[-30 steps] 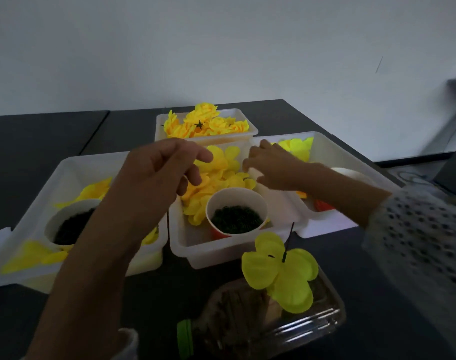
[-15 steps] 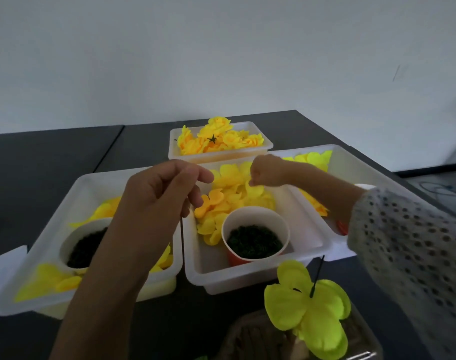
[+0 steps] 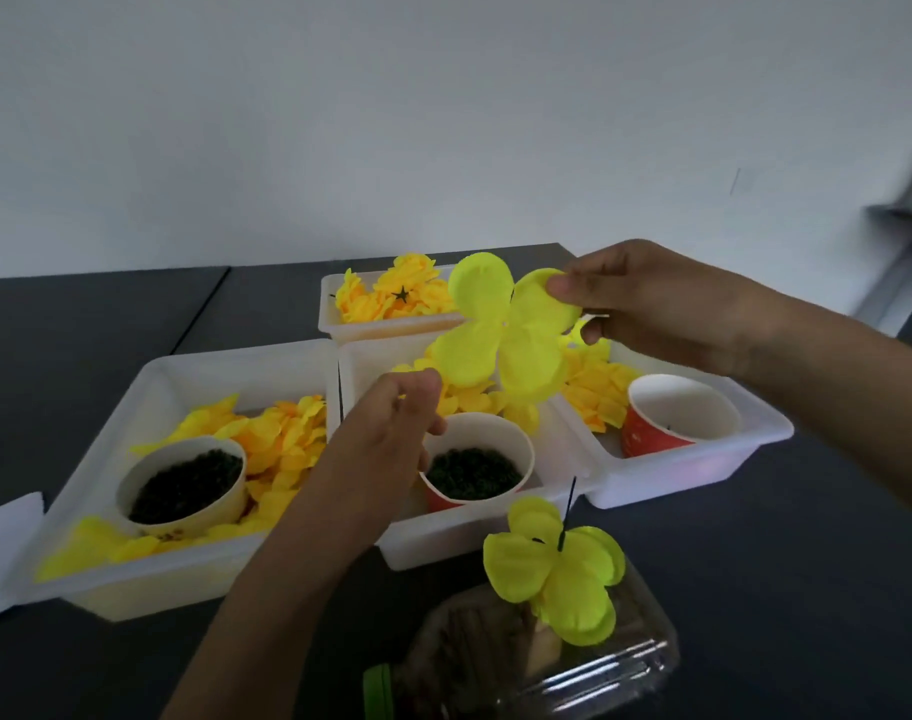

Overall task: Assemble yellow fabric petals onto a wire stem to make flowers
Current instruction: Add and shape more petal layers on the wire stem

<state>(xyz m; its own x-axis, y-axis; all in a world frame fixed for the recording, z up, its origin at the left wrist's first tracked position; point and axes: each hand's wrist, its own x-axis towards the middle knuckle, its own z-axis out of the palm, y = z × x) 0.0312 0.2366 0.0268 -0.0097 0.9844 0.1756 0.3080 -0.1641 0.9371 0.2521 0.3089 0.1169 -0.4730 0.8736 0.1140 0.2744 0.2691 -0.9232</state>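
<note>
My right hand (image 3: 667, 314) pinches one lobe of a four-lobed yellow-green fabric petal (image 3: 500, 335), held up above the middle tray (image 3: 495, 532). Just below the petal's lower-left lobe is my left hand (image 3: 391, 433), fingers curled and fingertips pinched together. A thin dark wire stem (image 3: 341, 402) seems to run down beside that hand, but it is hard to make out. Near the front, a partly built flower (image 3: 552, 569) stands on its black stem on top of a clear plastic box (image 3: 573, 667).
Three white trays hold loose yellow petals, at the left (image 3: 147, 376), middle and right (image 3: 755, 444). A back tray (image 3: 386, 330) holds finished flowers. Two paper cups (image 3: 184, 485) (image 3: 469, 475) contain dark green bits; a red cup (image 3: 682, 413) stands at right.
My right hand has lifted out of the tray holding a yellow-green petal, which now hangs above the middle tray. My left hand has shifted right and down toward the petal.
</note>
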